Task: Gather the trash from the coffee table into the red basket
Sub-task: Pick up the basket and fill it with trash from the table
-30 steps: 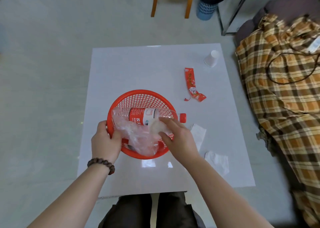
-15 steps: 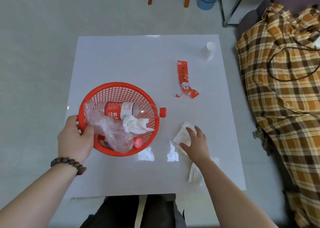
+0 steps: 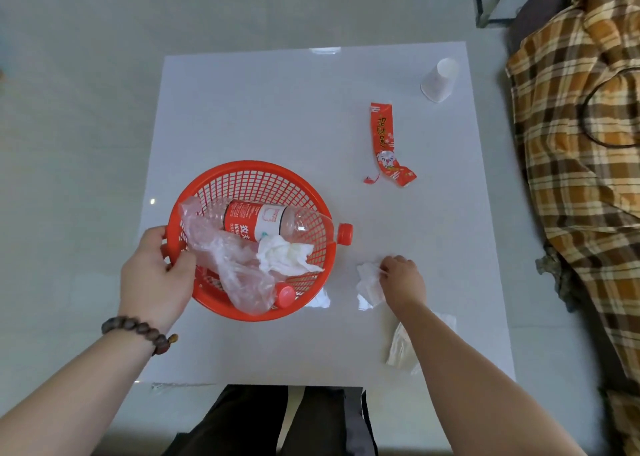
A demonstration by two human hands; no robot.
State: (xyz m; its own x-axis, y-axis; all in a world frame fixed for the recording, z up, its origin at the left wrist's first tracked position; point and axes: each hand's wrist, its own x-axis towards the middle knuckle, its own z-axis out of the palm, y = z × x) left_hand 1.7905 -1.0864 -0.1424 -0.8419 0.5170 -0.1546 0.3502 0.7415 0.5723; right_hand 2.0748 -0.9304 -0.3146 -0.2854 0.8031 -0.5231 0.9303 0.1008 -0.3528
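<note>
My left hand (image 3: 156,279) grips the basket's (image 3: 214,182) near-left rim, fingers (image 3: 181,260) curled shut over it. Inside, a bottle (image 3: 273,218) lies with its long axis left to right, cap poking past the right rim, over a plastic bag (image 3: 225,258) and a tissue (image 3: 284,255). My right hand (image 3: 403,279) pinches a second tissue (image 3: 369,282) on the worktop (image 3: 277,109), fingers closed on it. A red wrapper (image 3: 384,144) lies farther back, long axis pointing away from me.

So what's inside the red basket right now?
The red basket holds a clear bottle with its red cap over the rim, a crumpled tissue, a clear plastic bag and another red cap. The bag hides what lies under it.
</note>
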